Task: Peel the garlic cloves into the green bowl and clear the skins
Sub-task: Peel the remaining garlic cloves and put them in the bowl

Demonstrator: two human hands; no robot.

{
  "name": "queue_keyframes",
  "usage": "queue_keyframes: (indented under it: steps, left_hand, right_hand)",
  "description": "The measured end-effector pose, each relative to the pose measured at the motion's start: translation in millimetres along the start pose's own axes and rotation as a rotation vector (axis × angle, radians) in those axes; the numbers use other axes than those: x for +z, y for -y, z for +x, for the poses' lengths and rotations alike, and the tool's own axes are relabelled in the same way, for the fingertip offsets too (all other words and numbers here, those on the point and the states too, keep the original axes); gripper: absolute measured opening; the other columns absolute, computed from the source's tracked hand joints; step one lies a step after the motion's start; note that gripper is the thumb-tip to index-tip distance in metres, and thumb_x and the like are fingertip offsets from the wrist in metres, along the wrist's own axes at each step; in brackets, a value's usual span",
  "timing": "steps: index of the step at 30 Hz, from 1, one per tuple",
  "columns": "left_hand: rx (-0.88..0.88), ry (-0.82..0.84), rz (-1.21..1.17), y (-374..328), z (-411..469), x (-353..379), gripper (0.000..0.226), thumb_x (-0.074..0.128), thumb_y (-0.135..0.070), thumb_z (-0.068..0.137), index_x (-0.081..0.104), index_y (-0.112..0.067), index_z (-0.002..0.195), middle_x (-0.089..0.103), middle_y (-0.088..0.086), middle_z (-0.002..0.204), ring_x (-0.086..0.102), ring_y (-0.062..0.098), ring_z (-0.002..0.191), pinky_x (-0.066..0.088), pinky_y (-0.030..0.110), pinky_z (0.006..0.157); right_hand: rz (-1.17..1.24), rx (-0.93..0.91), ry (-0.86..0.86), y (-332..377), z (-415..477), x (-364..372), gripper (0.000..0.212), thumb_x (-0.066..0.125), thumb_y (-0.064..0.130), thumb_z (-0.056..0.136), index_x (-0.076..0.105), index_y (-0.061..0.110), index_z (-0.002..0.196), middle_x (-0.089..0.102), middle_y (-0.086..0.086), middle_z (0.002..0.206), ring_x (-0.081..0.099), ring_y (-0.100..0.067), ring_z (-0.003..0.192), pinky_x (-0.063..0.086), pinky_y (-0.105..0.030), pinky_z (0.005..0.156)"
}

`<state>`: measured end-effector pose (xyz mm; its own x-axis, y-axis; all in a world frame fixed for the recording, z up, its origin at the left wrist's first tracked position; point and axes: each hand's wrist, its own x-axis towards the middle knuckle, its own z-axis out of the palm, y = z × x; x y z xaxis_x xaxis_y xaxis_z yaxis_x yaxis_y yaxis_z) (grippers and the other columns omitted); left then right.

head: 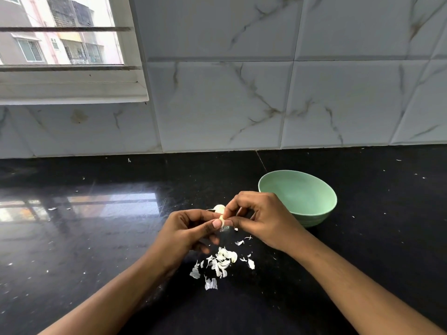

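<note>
Where the tiled wall breaks at upper left, window point(72, 85): white-framed, with horizontal bars across the pane and apartment blocks outside.
Wall: white marble-look wall tiles point(242, 93) with grey-brown veining, running down to the back edge of the tabletop.
Tabletop: black polished stone tabletop point(72, 238), glossy, carrying a reflection of the window on its left part and scattered pale specks across the surface.
Left hand point(186, 232): raised just above the tabletop at centre, fingers curled, thumb pressed on the small pale garlic clove point(221, 220) it grips.
Garlic clove: held between the fingertips of both hands, off the tabletop, left of the bowl and not in it.
Second clove: white rounded garlic piece point(219, 208) just behind the hands; whether it rests on the tabletop cannot be told.
Skins: loose heap of white papery garlic skins point(220, 262) on the tabletop, directly below the hands, with a few stray flakes to its right.
Right hand point(261, 218): touching the left hand at the fingertips, thumb and forefinger pinching the same clove.
Bowl: pale green round bowl point(335, 201), upright on the tabletop just behind the right hand, its near side partly hidden by that hand.
</note>
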<state>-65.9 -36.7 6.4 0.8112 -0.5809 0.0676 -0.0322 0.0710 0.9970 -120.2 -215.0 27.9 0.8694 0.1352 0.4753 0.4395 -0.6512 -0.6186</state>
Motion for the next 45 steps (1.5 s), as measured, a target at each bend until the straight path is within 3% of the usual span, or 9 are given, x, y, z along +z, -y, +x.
queue_keyframes:
  steps: [4, 7, 13, 18, 25, 28, 31, 39, 45]
  left_hand:
    - [-0.035, -0.023, -0.05, 1.5, 1.0, 0.8, 0.028, 0.07, -0.014, 0.069, 0.07, 0.0, 0.092, 0.07, 0.008, 0.072, 0.065, 0.013, 0.057, 0.048, 0.02, 0.045]
    - [-0.065, -0.043, -0.098, 1.9, 1.5, 0.2, 0.029, 0.069, -0.017, 0.069, 0.069, -0.002, 0.094, 0.071, 0.01, 0.075, 0.066, 0.014, 0.059, 0.05, 0.02, 0.046]
    - [-0.12, -0.1, -0.216, -0.6, 4.9, -5.9, 0.023, 0.066, -0.017, 0.07, 0.069, -0.007, 0.091, 0.071, 0.007, 0.078, 0.067, 0.014, 0.064, 0.053, 0.023, 0.05]
    - [-0.147, -0.06, -0.181, 1.6, 3.8, -5.4, 0.02, 0.067, -0.019, 0.07, 0.071, -0.014, 0.089, 0.071, 0.006, 0.081, 0.07, 0.015, 0.072, 0.055, 0.028, 0.061]
    - [-0.14, -0.028, -0.169, 2.7, 4.0, -6.7, 0.02, 0.068, -0.018, 0.07, 0.068, -0.014, 0.089, 0.072, 0.007, 0.084, 0.071, 0.016, 0.076, 0.056, 0.028, 0.061]
    - [-0.128, -0.033, -0.162, 3.1, 3.3, -6.3, 0.014, 0.071, -0.017, 0.067, 0.072, -0.018, 0.081, 0.072, 0.007, 0.085, 0.069, 0.013, 0.074, 0.056, 0.026, 0.059]
    - [-0.118, -0.026, -0.172, 3.1, 2.4, -5.9, 0.014, 0.074, -0.016, 0.064, 0.076, -0.02, 0.077, 0.071, 0.008, 0.081, 0.067, 0.012, 0.068, 0.054, 0.023, 0.055]
    - [-0.068, -0.005, -0.216, 4.5, 2.7, -6.1, 0.026, 0.081, -0.012, 0.066, 0.076, -0.019, 0.09, 0.074, 0.011, 0.092, 0.071, 0.014, 0.076, 0.054, 0.021, 0.056]
    - [-0.03, 0.019, -0.266, 4.7, 2.6, -7.3, 0.065, 0.096, -0.036, 0.036, 0.076, -0.014, 0.094, 0.073, 0.014, 0.098, 0.072, 0.017, 0.083, 0.055, 0.019, 0.054]
  right_hand:
    - [-0.031, 0.008, 0.038, -0.2, -1.2, 3.1, 0.009, 0.073, 0.016, 0.081, 0.064, 0.019, 0.082, 0.06, 0.014, 0.078, 0.057, -0.007, 0.068, 0.042, -0.015, 0.059]
    - [0.005, 0.046, 0.073, -0.7, -1.6, 4.4, 0.01, 0.071, 0.017, 0.083, 0.062, 0.022, 0.083, 0.058, 0.017, 0.078, 0.059, -0.009, 0.071, 0.051, -0.03, 0.064]
    - [0.134, 0.151, 0.186, 1.7, -1.9, -3.0, 0.007, 0.07, 0.014, 0.085, 0.064, 0.018, 0.083, 0.066, -0.003, 0.08, 0.064, -0.024, 0.074, 0.056, -0.038, 0.065]
    - [0.113, 0.207, 0.214, 2.8, -2.2, -8.8, 0.014, 0.076, 0.005, 0.077, 0.064, 0.013, 0.079, 0.066, 0.001, 0.065, 0.062, -0.008, 0.055, 0.049, -0.021, 0.058]
    - [0.08, 0.218, 0.274, 2.8, -3.2, -10.8, 0.016, 0.068, 0.001, 0.081, 0.066, 0.015, 0.087, 0.071, -0.004, 0.082, 0.069, -0.02, 0.073, 0.053, -0.023, 0.06]
    - [0.097, 0.219, 0.173, 1.5, -1.3, -9.8, 0.01, 0.073, 0.008, 0.08, 0.069, 0.015, 0.085, 0.07, 0.001, 0.072, 0.069, -0.016, 0.065, 0.052, -0.022, 0.057]
    - [0.121, 0.174, 0.046, 2.1, -0.2, -4.9, 0.022, 0.08, 0.014, 0.074, 0.068, 0.021, 0.091, 0.069, 0.001, 0.077, 0.068, -0.018, 0.065, 0.057, -0.035, 0.065]
    - [0.086, 0.018, -0.051, 3.4, -1.9, 7.7, 0.027, 0.08, 0.01, 0.072, 0.073, 0.018, 0.097, 0.063, 0.008, 0.084, 0.064, -0.009, 0.075, 0.053, -0.021, 0.069]
    - [0.048, -0.022, -0.132, 2.7, -2.4, 10.3, 0.024, 0.08, 0.013, 0.072, 0.075, 0.018, 0.094, 0.063, 0.011, 0.085, 0.065, -0.01, 0.075, 0.055, -0.03, 0.066]
